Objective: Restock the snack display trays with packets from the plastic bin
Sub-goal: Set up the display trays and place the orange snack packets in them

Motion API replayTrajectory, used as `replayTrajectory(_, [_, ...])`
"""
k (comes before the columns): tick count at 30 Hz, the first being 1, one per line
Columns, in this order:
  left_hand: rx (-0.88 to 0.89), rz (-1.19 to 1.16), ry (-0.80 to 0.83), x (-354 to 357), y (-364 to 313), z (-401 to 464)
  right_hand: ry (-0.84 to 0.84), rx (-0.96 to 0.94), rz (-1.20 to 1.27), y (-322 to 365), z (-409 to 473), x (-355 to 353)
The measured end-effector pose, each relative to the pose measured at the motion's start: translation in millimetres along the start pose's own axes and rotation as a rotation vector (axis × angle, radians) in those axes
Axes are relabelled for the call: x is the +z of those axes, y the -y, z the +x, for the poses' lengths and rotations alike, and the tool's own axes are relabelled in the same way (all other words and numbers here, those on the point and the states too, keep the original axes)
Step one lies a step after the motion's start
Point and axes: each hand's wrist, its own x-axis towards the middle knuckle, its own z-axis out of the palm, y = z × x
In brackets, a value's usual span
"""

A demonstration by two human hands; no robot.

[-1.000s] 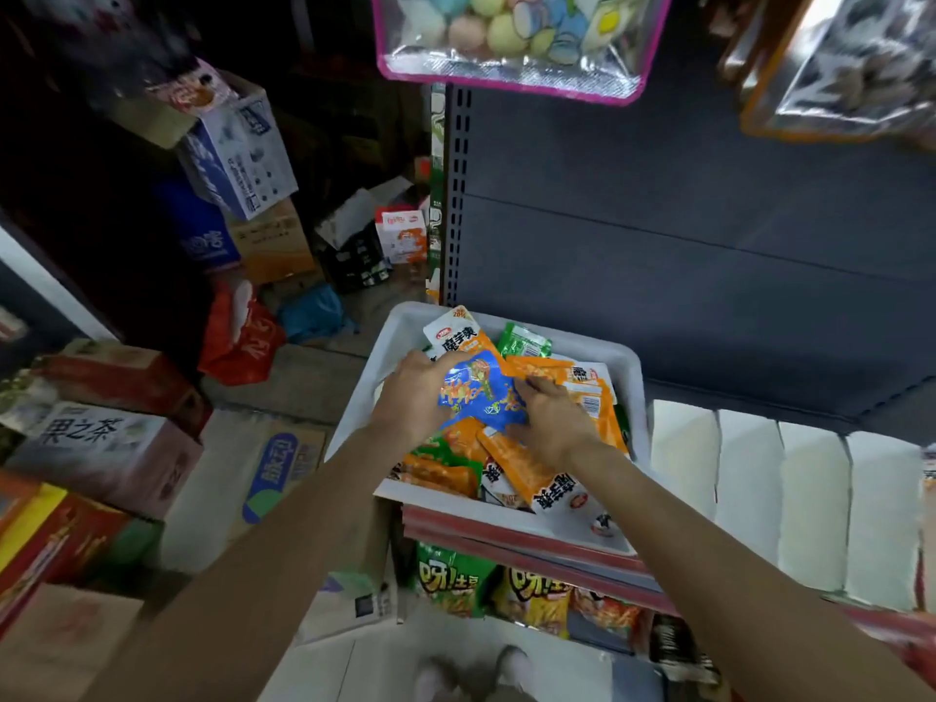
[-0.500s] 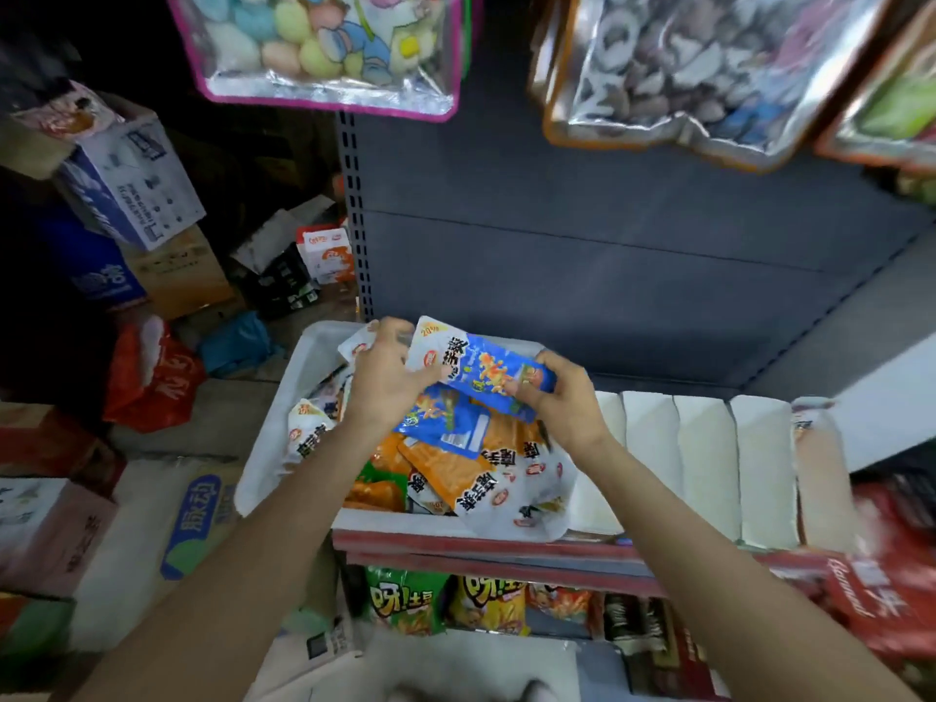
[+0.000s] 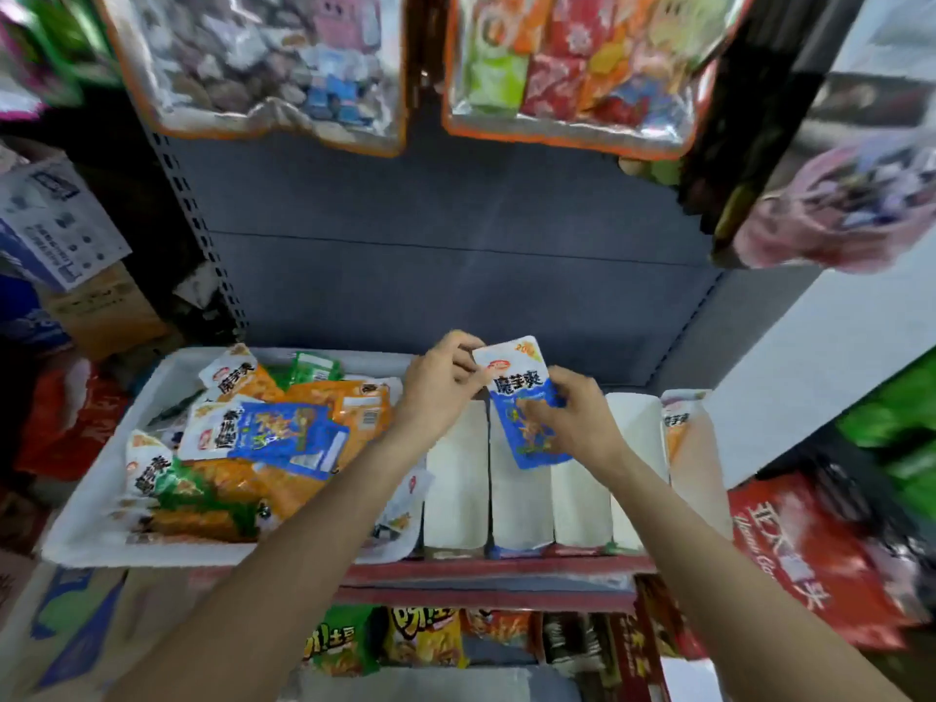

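A blue and white snack packet (image 3: 524,397) is held upright between both hands above the row of white display trays (image 3: 456,488). My left hand (image 3: 438,390) pinches its top left corner. My right hand (image 3: 580,423) grips its right side and lower half. The packet hangs over the second tray from the left. The white plastic bin (image 3: 96,519) sits on the shelf to the left, holding several orange, blue and green packets (image 3: 283,433). The far right tray holds an orange packet (image 3: 676,428).
Large bags of sweets (image 3: 263,63) hang overhead from the top of the grey shelf back (image 3: 456,276). Chip bags (image 3: 425,635) fill the shelf below. A red bag (image 3: 810,549) lies at the right. Cardboard boxes (image 3: 55,230) are stacked at the left.
Both hands lifted the blue packet out of the bin and carried it right, turning it upright over the white trays. The camera view swung right and up.
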Motion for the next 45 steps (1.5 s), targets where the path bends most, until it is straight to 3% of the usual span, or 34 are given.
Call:
replayTrajectory(4, [-0.017, 0.335, 0.062, 31.2, 22.2, 0.3, -0.066, 0.008, 0.221, -15.6, 6.3, -17.1])
replayTrajectory(9, [-0.008, 0.655, 0.252, 37.3, 44.4, -1.3, -0.078, -0.058, 0.273, -31.9, 21.1, -13.4])
replayTrajectory(12, [0.050, 0.673, 0.288, 36.6, 54.3, -3.6, -0.049, -0.134, 0.265, -36.7, 26.2, -8.9])
replayTrajectory(18, [0.125, 0.658, 0.161, 47.0, 58.0, -7.5, -0.002, -0.281, 0.031, -54.1, 37.9, 0.5])
replayTrajectory(28, [0.179, 0.744, 0.038, 55.5, 71.6, -23.1, -0.128, -0.494, -0.249, -89.0, 28.9, 12.2])
replayTrajectory(34, [0.128, 0.707, 0.152, 54.5, 58.7, -24.8, -0.170, -0.495, -0.260, -87.9, 28.6, 11.4])
replayTrajectory(39, [0.098, 0.730, 0.341, 38.3, 53.3, -22.8, -0.160, -0.505, -0.360, -91.9, 39.1, 4.8])
replayTrajectory(45, [0.145, 0.759, 0.304, 38.7, 61.5, -19.4, -0.101, -0.470, -0.419, -93.8, 52.7, 2.9])
